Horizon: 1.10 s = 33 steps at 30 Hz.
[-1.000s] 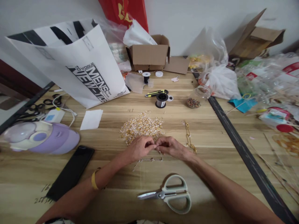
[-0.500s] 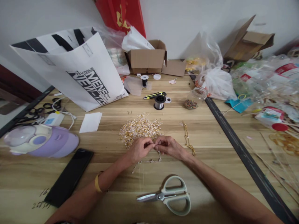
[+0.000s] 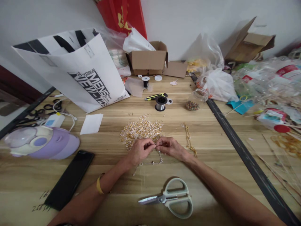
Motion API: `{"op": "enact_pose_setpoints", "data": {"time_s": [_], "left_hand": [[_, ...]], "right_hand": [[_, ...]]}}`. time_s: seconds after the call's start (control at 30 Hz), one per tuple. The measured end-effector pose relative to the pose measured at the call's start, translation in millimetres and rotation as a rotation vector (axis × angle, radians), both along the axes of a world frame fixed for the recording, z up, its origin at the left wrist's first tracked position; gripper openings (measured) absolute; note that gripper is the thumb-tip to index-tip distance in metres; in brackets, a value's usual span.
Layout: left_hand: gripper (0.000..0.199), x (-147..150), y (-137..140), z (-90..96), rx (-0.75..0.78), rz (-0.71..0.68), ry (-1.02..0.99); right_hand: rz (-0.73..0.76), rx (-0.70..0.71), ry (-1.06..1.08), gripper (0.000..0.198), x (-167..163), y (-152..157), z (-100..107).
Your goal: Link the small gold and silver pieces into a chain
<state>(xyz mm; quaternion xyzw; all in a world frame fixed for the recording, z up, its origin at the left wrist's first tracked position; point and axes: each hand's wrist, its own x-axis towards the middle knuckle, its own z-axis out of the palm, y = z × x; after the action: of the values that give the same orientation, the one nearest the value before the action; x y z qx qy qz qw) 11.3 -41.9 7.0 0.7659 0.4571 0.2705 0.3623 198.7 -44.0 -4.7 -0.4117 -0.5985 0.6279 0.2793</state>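
My left hand (image 3: 142, 149) and my right hand (image 3: 169, 147) meet fingertip to fingertip, both pinched closed at the near edge of a heap of small gold and silver pieces (image 3: 141, 129). A silver chain (image 3: 152, 163) hangs down from under the right fingertips and trails left across the table. The right fingers appear to pinch its upper end; what lies between the left fingertips is too small to make out. A gold chain (image 3: 188, 139) lies to the right of my right hand. Scissors (image 3: 172, 197) with pale handles rest nearer to me.
Behind the heap stand a wire spool (image 3: 161, 104), a yellow-black utility knife (image 3: 155, 96) and a jar of beads (image 3: 193, 105). At left are a black phone (image 3: 70, 179), a purple device (image 3: 58, 142) and a white bag (image 3: 82, 75). Bottles and bags (image 3: 265, 75) crowd the right.
Both hands keep their pinch at the same spot, with barely any finger movement. The whole view has shifted very slightly.
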Motion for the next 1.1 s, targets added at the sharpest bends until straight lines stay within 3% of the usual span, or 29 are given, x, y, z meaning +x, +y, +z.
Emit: {"op": "enact_pose_setpoints", "data": {"time_s": [0.4, 1.1], "left_hand": [[0.011, -3.8, 0.9, -4.1, 0.059, -0.02, 0.027], [0.013, -7.5, 2.6, -7.9, 0.054, 0.001, -0.031]], "right_hand": [[-0.025, 0.022, -0.034, 0.031, -1.0, -1.0, 1.0], [-0.014, 0.028, -0.02, 0.018, 0.4, -0.1, -1.4]]}}
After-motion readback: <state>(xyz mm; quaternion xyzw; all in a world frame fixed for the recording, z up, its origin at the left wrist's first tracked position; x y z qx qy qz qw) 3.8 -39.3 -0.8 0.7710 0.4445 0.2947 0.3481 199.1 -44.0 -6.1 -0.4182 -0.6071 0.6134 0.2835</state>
